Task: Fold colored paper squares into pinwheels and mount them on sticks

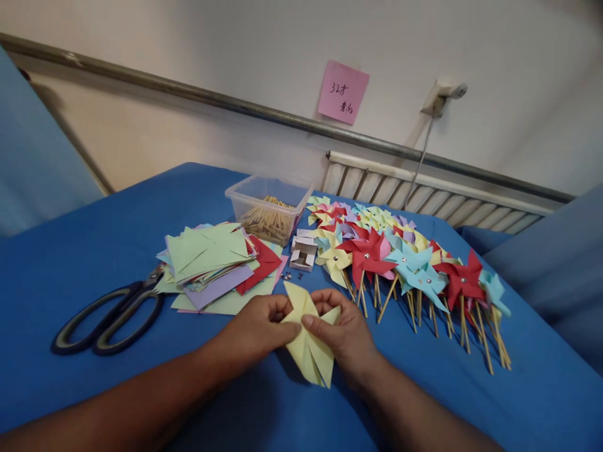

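Observation:
A pale yellow paper pinwheel point(304, 351) is held between my two hands above the blue table. My left hand point(264, 323) pinches its left side, with the thumb near the middle. On the other side, my right hand point(342, 329) grips it, thumb pressed close to the centre. Some of the paper's points are bent inward; no stick shows on it. Just beyond my fingers lie a few small metal pins point(288, 275), beside a small open white box point(304, 251).
Scissors point(122, 314) lie at the left, near a stack of cut coloured paper point(207, 254). Behind stands a clear plastic box point(240, 199) of short sticks. Many finished pinwheels point(367, 254) on sticks cover the right side. A radiator point(377, 182) and rail point(211, 97) line the wall.

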Demonstrator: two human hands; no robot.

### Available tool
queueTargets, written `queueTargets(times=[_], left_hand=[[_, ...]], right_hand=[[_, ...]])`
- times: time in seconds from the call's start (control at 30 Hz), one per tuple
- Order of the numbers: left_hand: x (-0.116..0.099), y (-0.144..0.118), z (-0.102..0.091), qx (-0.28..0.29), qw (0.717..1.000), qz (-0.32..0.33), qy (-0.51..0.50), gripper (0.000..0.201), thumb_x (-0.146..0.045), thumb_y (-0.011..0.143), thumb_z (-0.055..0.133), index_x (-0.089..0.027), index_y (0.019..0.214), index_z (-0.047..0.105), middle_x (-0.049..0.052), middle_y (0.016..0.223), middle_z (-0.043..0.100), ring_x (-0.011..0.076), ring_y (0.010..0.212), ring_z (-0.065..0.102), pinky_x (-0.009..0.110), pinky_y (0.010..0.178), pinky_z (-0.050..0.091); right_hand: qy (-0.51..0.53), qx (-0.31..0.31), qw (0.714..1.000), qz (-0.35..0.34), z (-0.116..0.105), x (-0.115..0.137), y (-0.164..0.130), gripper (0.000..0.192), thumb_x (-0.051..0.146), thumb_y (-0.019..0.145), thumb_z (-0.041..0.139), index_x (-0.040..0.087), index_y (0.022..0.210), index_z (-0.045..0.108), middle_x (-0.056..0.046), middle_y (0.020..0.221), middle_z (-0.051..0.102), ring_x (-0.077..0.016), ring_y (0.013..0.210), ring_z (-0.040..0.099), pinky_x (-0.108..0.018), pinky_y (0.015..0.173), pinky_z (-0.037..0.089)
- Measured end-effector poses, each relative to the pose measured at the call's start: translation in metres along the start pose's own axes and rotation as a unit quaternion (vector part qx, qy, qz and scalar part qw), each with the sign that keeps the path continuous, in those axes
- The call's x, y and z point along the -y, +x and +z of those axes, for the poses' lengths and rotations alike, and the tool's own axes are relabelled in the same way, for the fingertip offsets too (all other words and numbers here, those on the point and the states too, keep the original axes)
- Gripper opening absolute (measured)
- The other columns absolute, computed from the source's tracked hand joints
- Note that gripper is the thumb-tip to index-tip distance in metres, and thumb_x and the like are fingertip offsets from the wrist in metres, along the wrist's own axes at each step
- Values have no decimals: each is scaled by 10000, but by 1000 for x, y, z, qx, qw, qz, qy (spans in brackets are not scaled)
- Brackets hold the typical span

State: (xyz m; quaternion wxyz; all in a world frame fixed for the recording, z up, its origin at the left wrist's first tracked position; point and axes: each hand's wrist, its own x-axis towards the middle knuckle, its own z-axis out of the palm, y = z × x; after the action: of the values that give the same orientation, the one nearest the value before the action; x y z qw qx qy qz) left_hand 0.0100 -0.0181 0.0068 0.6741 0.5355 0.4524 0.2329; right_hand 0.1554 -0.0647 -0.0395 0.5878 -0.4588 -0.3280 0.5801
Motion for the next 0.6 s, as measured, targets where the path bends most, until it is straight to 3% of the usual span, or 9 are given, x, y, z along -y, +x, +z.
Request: queueTargets(times=[0.07, 0.2, 0.3, 0.4, 0.5, 0.6], left_hand=[[2, 1, 3, -34, 998, -3, -53, 183, -232, 598, 766, -173, 583, 594, -42, 515, 584, 128, 504, 536, 224, 511, 380], [2, -2, 14, 10, 974, -21, -225, 278, -279, 641, 799, -150, 860, 688, 54, 781, 729, 209, 744, 673, 323, 746, 510], [4, -3, 21, 19, 959, -26, -281, 356, -236, 609, 828, -154, 935, 712, 77, 865, 758, 235, 821, 693, 347, 813, 517], [6, -3, 25, 0, 953, -26, -302, 332, -217, 591, 835, -152, 898, 728, 66, 826, 765, 230, 786, 699, 332, 787, 525], [6, -2, 24, -29, 956, -23, -292, 268, -244, 605, 824, -147, 836, 731, 48, 737, 755, 182, 661, 675, 273, 655, 513], [3, -3, 20, -37, 960, -31, -274, 197, -267, 624, 804, -135, 741, 719, 37, 624, 726, 144, 542, 626, 242, 556, 476]], right_hand=[[31, -53, 998, -30, 4, 1, 2, 416, 367, 615, 844, 189, 900, 598, 40, 681, 635, -104, 517, 575, -227, 523, 464], [44, -125, 989, -69, 9, 6, 3, 419, 381, 620, 835, 200, 895, 576, 24, 738, 642, -131, 591, 618, -257, 568, 498], [37, -137, 986, -83, 9, 7, 2, 408, 391, 643, 819, 204, 909, 573, 17, 766, 637, -140, 621, 625, -264, 577, 506], [24, -136, 987, -87, 11, 6, 1, 389, 392, 653, 811, 206, 902, 578, 12, 777, 636, -144, 643, 624, -264, 588, 508], [9, -117, 989, -95, 13, 5, -1, 350, 386, 678, 795, 204, 892, 586, 4, 781, 648, -149, 668, 627, -270, 621, 510], [-1, -82, 991, -106, 13, 6, -3, 344, 373, 732, 751, 214, 985, 581, -15, 834, 664, -176, 756, 641, -307, 696, 520]])
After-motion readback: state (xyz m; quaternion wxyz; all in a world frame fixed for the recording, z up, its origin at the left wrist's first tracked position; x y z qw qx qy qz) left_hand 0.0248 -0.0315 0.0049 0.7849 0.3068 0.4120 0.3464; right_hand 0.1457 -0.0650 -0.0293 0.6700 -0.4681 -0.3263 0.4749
